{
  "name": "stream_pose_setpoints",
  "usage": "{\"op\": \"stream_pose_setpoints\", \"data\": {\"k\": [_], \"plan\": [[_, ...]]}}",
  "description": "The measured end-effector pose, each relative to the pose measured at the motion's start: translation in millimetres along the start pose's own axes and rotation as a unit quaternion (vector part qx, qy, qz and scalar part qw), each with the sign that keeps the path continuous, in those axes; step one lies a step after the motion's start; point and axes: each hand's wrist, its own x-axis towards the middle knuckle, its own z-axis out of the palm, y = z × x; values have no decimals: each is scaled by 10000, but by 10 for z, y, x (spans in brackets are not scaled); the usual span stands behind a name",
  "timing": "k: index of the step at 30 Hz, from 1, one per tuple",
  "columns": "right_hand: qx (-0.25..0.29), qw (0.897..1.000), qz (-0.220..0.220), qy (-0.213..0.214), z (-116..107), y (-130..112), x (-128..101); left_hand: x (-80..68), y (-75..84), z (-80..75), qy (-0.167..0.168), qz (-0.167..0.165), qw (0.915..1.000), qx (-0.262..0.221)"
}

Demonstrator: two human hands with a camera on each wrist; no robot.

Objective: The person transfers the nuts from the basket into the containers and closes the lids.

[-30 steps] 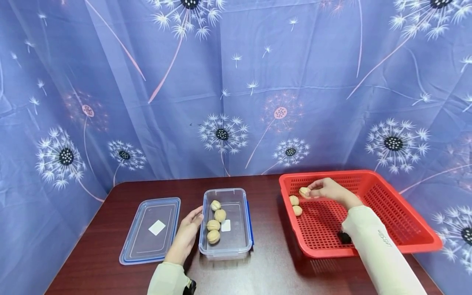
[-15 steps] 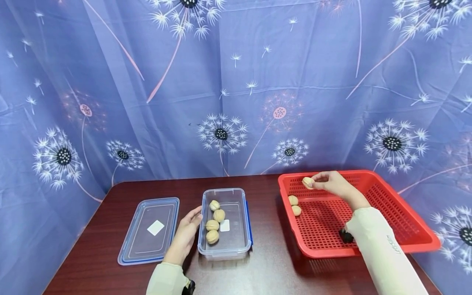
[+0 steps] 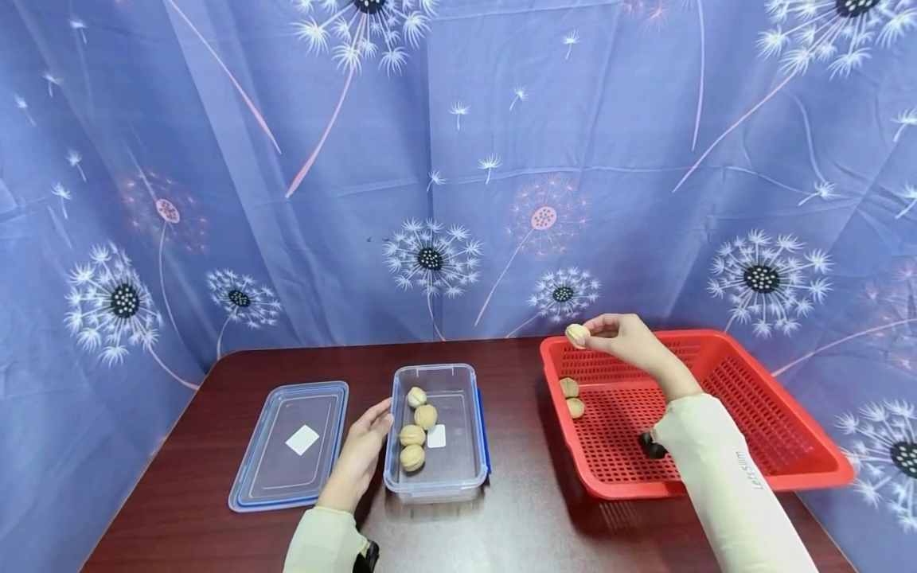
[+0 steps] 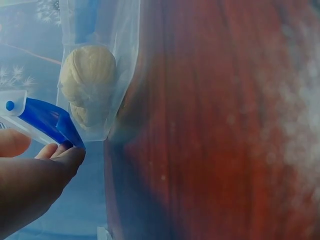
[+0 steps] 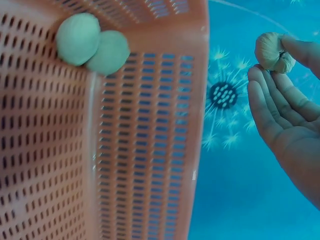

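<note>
Between my right thumb and fingertips (image 5: 290, 50) sits one walnut (image 3: 576, 334), pinched firmly and lifted above the near-left corner of the red basket (image 3: 752, 398). My right hand (image 3: 623, 341) is raised clear of the rim, with the remaining fingers loosely curved beneath the nut. Two more walnuts (image 3: 571, 396) lie touching each other against the basket's left wall. My left hand (image 3: 361, 454) rests flat and relaxed against the left side of the clear plastic container (image 3: 438, 485), fingers straight, steadying it and grasping nothing. Four walnuts (image 3: 415, 426) already lie in that container. Its lid (image 3: 286, 477) lies flat just beside it on the dark wooden table (image 3: 516, 517).

Assessment: the step in hand is carrying one nut from basket to container. The next move calls for a leftward carry across the gap, then a low release into the container's open right half.
</note>
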Motion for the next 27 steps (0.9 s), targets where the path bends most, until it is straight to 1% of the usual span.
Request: {"op": "stream_pose_setpoints", "data": {"k": [5, 15, 22, 27], "plan": [[227, 9997, -119, 38, 71, -137, 74, -4, 5, -7, -46, 4, 10000, -15], [499, 9977, -433, 118, 218, -414, 213, -16, 32, 1, -58, -4, 10000, -32], [629, 9972, -412, 6, 369, -607, 299, -5, -2, -12, 49, 1, 10000, 36], [638, 9960, -615, -76, 494, -702, 379, -4, 6, -2, 30, 7, 10000, 15]]}}
